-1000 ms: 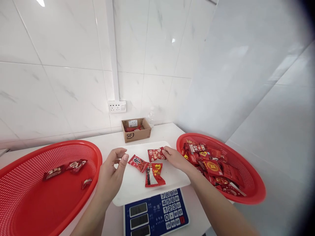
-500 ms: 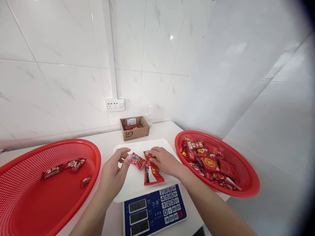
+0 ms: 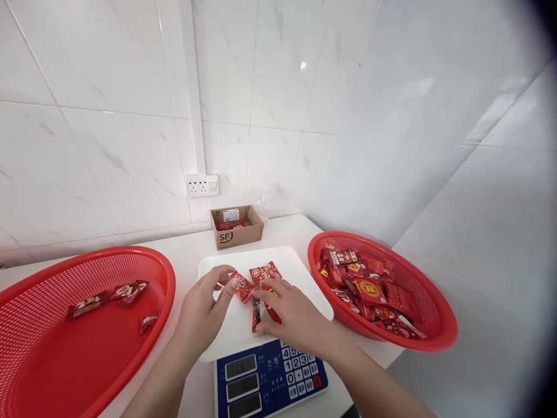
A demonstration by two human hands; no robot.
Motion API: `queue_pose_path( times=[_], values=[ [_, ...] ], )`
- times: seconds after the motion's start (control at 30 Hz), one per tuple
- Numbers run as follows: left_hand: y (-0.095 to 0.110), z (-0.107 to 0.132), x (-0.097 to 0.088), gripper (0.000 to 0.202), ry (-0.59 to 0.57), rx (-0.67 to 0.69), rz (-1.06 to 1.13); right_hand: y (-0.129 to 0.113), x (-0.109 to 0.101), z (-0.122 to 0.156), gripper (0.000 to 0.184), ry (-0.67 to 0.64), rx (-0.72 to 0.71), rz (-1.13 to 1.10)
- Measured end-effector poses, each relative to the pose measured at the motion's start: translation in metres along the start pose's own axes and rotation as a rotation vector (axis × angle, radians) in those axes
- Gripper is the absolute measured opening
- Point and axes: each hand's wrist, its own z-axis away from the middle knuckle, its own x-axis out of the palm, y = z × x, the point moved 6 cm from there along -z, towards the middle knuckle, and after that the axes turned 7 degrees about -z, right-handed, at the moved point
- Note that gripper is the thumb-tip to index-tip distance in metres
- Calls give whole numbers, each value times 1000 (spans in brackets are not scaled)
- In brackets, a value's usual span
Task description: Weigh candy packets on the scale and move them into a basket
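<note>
Three red snack packets lie on the white tray (image 3: 300,273) of a blue-faced scale (image 3: 270,380). My left hand (image 3: 202,310) pinches the corner of the left packet (image 3: 242,287) with thumb and forefinger. My right hand (image 3: 289,310) lies over the front packet (image 3: 261,312), fingers curled around it. The rear packet (image 3: 264,271) lies untouched just beyond my fingers.
A red mesh basket (image 3: 52,371) on the left holds three small packets. Another red basket (image 3: 435,325) on the right is full of several red packets. A small cardboard box (image 3: 237,235) and a clear bottle (image 3: 262,204) stand by the tiled wall, under a socket (image 3: 201,186).
My right hand let go of the rear packet and came back toward me onto the front packet. My left hand reached in and pinched the left packet.
</note>
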Motion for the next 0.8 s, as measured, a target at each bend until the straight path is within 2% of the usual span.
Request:
queue_pose_path(
  times=[0.1,0.23,0.37,0.43,0.53,0.63,0.67,0.7,0.8],
  values=[
    [0,1,5,31,-35,8,-11,0,8,4,53,19,-26,-15],
    [-2,2,10,32,-67,-1,-32,7,13,5,35,100,-8,-125],
    [-4,2,11,34,-74,2,-55,14,0,15,25,203,21,-215],
    [-6,1,11,36,-70,-8,-70,23,-20,25,20,289,31,-199],
    [-7,0,11,39,-67,-11,-77,50,-70,46,17,510,56,-32],
    [-6,0,12,38,-75,9,-86,95,-119,67,21,731,278,178],
    [-5,0,12,39,-75,17,-90,110,-129,71,23,743,364,211],
    [-4,0,12,39,-74,24,-96,124,-133,69,27,691,422,177],
    [-3,0,13,41,-65,35,-116,152,-118,50,27,428,442,-15]
  ],
)
